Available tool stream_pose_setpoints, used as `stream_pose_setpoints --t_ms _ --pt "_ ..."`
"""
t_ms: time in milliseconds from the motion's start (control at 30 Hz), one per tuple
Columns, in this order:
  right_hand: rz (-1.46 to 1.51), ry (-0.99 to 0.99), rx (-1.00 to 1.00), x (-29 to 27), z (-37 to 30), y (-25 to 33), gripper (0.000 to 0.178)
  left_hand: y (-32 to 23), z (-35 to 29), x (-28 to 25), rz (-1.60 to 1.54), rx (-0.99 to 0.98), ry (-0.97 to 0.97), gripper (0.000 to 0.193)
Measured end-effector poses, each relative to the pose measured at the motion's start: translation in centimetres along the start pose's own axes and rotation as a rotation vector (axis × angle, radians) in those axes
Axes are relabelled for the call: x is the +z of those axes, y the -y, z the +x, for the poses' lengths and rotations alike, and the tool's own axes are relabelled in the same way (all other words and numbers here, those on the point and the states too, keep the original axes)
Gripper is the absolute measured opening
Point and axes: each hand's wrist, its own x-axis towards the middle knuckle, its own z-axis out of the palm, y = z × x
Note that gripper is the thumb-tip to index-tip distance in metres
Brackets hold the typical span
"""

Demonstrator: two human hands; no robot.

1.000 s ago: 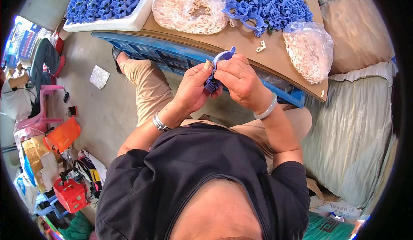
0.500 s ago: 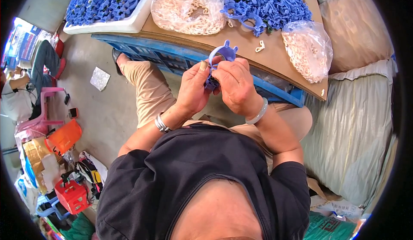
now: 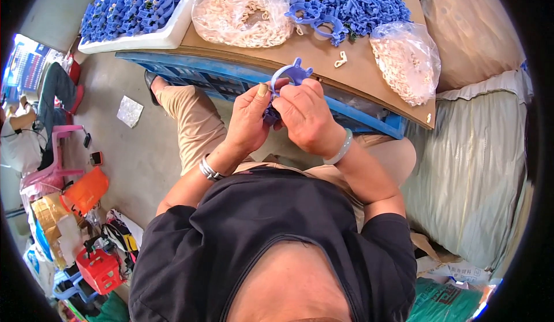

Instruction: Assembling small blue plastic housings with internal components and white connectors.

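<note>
A blue plastic ring-shaped part (image 3: 295,73) with two small prongs stands up between my hands, just off the table's near edge. My left hand (image 3: 248,117) pinches its lower left side, thumb on top. From the right, my right hand (image 3: 309,114) closes its fingers against the same part; whether a smaller piece sits in those fingertips is hidden. Similar blue rings (image 3: 330,28) lie on the cardboard-topped table (image 3: 358,79), beside a heap of small blue pieces (image 3: 363,1). One loose cream link-shaped piece (image 3: 341,60) lies nearer to me.
Two clear bags of cream pieces, one large (image 3: 242,16) and one small (image 3: 405,62), rest on the table. A white foam tray (image 3: 138,46) of blue parts is at far left. Blue crates (image 3: 184,71) support the tabletop. Big sacks (image 3: 473,166) stand right; a seated person (image 3: 55,91) is left.
The whole view has shifted slightly, so hands and table appear a little further left. Both hands keep their hold on the blue ring part.
</note>
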Motion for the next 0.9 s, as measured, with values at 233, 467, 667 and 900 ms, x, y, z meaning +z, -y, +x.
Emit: stream_pose_setpoints --t_ms 233,467,667,900 --pt "0.044 -0.066 0.0 -1.3 0.8 -0.3 0.034 -0.7 0.1 0.6 -0.26 -0.117 0.032 0.038" --pt "-0.015 -0.091 -0.031 -1.2 0.4 -0.6 0.029 -0.6 0.1 0.5 -0.235 -0.107 0.119 0.038" --pt "-0.083 -0.064 -0.06 -1.0 0.0 -0.4 0.026 -0.4 -0.1 1.0 -0.109 -0.04 0.071 0.039" --pt "-0.083 0.048 -0.077 -2.1 0.7 -0.9 0.026 -1.5 0.2 0.4 -0.128 -0.205 0.061 0.035"
